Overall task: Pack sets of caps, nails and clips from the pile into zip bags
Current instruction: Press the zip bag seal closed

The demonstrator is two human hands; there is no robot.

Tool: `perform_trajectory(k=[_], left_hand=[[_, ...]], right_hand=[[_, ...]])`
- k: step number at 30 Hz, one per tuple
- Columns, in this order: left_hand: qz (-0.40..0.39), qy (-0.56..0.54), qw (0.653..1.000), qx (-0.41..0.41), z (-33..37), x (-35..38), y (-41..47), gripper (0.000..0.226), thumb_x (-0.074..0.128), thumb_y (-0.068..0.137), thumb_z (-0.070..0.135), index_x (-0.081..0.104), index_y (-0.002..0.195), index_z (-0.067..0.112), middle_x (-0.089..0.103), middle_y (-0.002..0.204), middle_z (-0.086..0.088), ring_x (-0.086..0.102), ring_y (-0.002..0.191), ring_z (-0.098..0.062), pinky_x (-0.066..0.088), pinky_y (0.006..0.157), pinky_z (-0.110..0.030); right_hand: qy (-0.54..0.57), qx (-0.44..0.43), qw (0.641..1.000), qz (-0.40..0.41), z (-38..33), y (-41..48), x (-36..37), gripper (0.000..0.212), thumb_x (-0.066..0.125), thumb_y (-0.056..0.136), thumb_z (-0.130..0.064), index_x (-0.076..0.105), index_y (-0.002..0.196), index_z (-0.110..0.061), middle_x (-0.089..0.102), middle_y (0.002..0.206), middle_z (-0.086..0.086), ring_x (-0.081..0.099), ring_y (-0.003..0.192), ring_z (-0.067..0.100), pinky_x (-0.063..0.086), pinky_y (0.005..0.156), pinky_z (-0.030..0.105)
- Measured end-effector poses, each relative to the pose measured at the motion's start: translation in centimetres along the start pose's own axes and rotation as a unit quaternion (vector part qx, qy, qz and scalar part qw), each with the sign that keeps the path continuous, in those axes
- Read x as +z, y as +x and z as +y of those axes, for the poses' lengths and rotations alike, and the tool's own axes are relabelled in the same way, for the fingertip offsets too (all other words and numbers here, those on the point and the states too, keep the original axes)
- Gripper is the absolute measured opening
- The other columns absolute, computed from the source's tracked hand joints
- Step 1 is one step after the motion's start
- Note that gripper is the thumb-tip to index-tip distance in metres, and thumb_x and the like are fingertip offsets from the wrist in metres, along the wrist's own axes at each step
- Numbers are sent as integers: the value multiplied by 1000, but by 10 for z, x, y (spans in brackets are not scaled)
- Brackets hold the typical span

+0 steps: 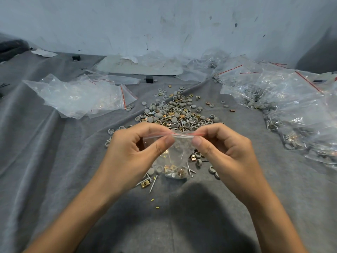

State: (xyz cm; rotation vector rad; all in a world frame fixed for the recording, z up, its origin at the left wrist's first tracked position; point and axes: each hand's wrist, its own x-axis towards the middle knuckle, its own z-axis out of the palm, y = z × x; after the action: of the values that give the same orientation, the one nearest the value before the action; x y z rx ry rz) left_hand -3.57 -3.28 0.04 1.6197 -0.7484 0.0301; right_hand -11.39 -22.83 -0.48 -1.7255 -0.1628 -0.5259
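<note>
The left hand (135, 148) and the right hand (224, 148) both hold one small clear zip bag (175, 157) at its top edge, just above the near edge of the pile (178, 114). Each hand pinches the red-lined zip strip between thumb and curled forefinger: the left hand at the left half of the strip, the right hand at the right end, with the two thumbs near each other at the front of the bag. The remaining fingers of both hands are curled in toward the palms. The zip bag hangs below the strip, and its lower part holds brass-coloured clips, nails and grey caps gathered at the bottom. The pile consists of grey round caps, nails and brass-coloured clips mixed together on the grey cloth-covered surface (54, 161), directly beyond the hands. Loose parts lie around the bag: a clip (145, 183) and several nails below the left hand, and a few caps (199, 162) below the right hand. A heap of clear bags (78, 97) lies at the left of the pile. Filled bags (291, 106) holding nails and caps are stacked at the right. A pale flat panel (138, 66) lies at the back, against the wall (164, 24).
</note>
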Motion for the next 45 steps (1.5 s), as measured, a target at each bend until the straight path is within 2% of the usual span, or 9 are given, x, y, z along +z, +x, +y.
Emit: perform_trajectory(k=[3,6,11,21,30,37,40,43,45], left_hand=[[17,16,1000,15,2,1,-2,12,74,86,31,77,94,24,76,90,1,73,81,-21,57,69,-37],[-2,31,999,44,5,7,-5,8,73,86,26,76,93,22,75,90,2,73,84,-14,56,74,-28],[-20,62,996,57,7,7,-5,11,72,85,36,77,94,31,74,90,8,71,81,-18,53,68,-43],[5,88,992,85,8,9,-6,9,71,87,34,76,93,29,72,86,6,67,77,-18,50,65,-39],[-6,67,997,48,7,11,-9,16,70,87,45,74,98,35,74,90,4,70,77,-27,54,64,-50],[-17,62,997,39,7,12,-9,10,73,86,38,75,94,31,75,91,9,73,88,-17,58,74,-43],[-4,74,997,38,6,6,-8,10,73,86,38,74,93,32,73,84,12,67,70,-7,51,59,-27],[13,84,996,38,6,2,-5,12,72,85,41,73,94,33,72,79,9,61,61,-26,46,53,-38],[11,73,997,36,6,3,-4,13,72,84,42,73,94,33,73,81,8,65,65,-27,49,56,-39]], right_hand=[[-1,12,1000,-7,-3,-1,1,15,77,86,-26,74,101,-24,74,90,-5,66,79,7,50,68,17],[3,11,1000,-23,-5,-3,4,18,79,85,-25,75,102,-23,77,97,-2,73,89,12,54,73,20],[-19,-20,999,-26,-6,-2,5,7,76,91,-12,77,96,-17,76,87,-1,70,77,12,51,68,19],[-22,-16,999,-23,-10,-3,7,9,77,87,-13,77,96,-16,76,89,-1,71,79,11,52,71,18],[-97,-51,994,19,-12,-4,12,11,75,82,-11,74,84,-22,71,80,-8,69,74,11,50,69,16],[-249,-134,958,54,-11,-3,11,6,74,76,-12,69,78,-15,66,77,-8,63,73,9,45,68,14],[-279,-142,948,64,-11,-1,3,8,73,74,-8,68,75,-15,65,73,-8,61,69,9,46,66,18],[-276,-132,949,75,-11,0,-8,8,72,73,-9,67,73,-15,64,71,-11,60,66,9,46,65,16],[-274,-126,950,76,-10,0,-12,8,73,73,-9,68,73,-15,65,71,-11,61,66,10,45,66,16]])
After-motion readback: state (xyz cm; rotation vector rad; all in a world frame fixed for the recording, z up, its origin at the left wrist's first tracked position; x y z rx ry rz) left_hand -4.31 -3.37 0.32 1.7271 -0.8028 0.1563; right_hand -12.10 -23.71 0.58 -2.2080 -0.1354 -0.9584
